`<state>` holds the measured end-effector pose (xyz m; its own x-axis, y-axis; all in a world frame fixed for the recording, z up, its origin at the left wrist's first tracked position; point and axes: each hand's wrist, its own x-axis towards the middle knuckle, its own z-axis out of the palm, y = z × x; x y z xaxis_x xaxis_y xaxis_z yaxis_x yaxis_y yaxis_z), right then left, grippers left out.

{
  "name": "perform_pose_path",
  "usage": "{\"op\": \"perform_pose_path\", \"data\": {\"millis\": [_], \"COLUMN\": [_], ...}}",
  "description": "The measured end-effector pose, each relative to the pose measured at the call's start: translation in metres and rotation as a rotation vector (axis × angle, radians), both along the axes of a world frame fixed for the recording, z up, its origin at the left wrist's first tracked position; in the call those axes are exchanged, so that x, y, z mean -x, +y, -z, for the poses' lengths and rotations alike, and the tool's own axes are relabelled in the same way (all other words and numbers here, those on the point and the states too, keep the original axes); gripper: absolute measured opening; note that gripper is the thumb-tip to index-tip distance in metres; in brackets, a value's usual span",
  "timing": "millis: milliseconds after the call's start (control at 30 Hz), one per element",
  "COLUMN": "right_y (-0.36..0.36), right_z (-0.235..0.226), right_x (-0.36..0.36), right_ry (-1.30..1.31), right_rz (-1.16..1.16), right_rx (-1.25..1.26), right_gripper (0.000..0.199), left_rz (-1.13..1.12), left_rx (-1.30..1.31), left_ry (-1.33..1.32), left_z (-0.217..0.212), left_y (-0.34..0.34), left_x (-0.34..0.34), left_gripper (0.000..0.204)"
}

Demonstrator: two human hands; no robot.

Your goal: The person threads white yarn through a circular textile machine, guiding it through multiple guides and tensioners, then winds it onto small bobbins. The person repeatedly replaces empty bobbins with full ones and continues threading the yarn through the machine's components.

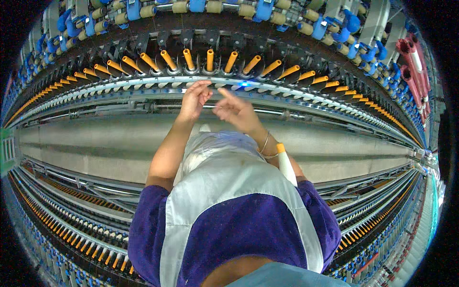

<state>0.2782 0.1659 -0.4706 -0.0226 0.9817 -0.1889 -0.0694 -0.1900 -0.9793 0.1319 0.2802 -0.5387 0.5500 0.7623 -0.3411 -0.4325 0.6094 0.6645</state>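
My left hand (196, 100) is raised in front of the silver rail (177, 82) of a spinning frame. Its fingers are bent in toward the thumb; anything pinched there is too small to make out. Close by on the right, my right hand (236, 112) is smeared by motion, one finger pointing up and left toward the left hand. Beyond both hands stands a row of orange bobbin tubes (210, 60) on spindles, showing no yarn. A white yarn bobbin with an orange tip (287, 167) sits beside my right forearm; what supports it is hidden.
Blue-and-tan roller units (181, 6) run above the spindles, and a small blue light (245, 84) glows on the rail. Pink-red rolls (413, 71) hang at far right. Behind me, across the grey aisle floor (95, 143), stands another machine with orange tubes (76, 239).
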Motion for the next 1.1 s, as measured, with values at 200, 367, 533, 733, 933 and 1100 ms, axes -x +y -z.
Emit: {"op": "perform_pose_path", "data": {"millis": [200,367,533,733,933,1100], "right_y": [0.005,0.019,0.067,0.049,0.073,0.066], "right_z": [0.036,0.092,0.136,0.140,0.154,0.145], "right_x": [-0.072,-0.057,-0.033,-0.034,-0.042,-0.051], "right_ry": [-1.122,-0.838,-1.388,-1.375,-1.249,-1.141], "right_rz": [-0.039,0.365,0.255,0.169,0.682,0.713], "right_rx": [-0.066,-0.484,-0.211,-0.185,0.194,0.106], "right_gripper": [0.016,0.012,0.019,0.012,0.030,0.023], "left_rz": [0.421,0.479,0.347,0.055,0.096,-0.205], "left_rx": [-0.319,-0.896,-1.009,-1.112,0.281,0.413], "left_ry": [0.415,0.853,1.190,1.222,0.450,-0.120], "left_z": [0.033,0.056,0.097,0.107,0.114,0.108], "left_y": [0.016,0.032,0.037,0.048,0.074,0.056], "left_x": [0.025,0.046,0.065,0.084,0.041,0.014], "left_gripper": [0.023,0.020,0.014,0.017,0.018,0.020]}}
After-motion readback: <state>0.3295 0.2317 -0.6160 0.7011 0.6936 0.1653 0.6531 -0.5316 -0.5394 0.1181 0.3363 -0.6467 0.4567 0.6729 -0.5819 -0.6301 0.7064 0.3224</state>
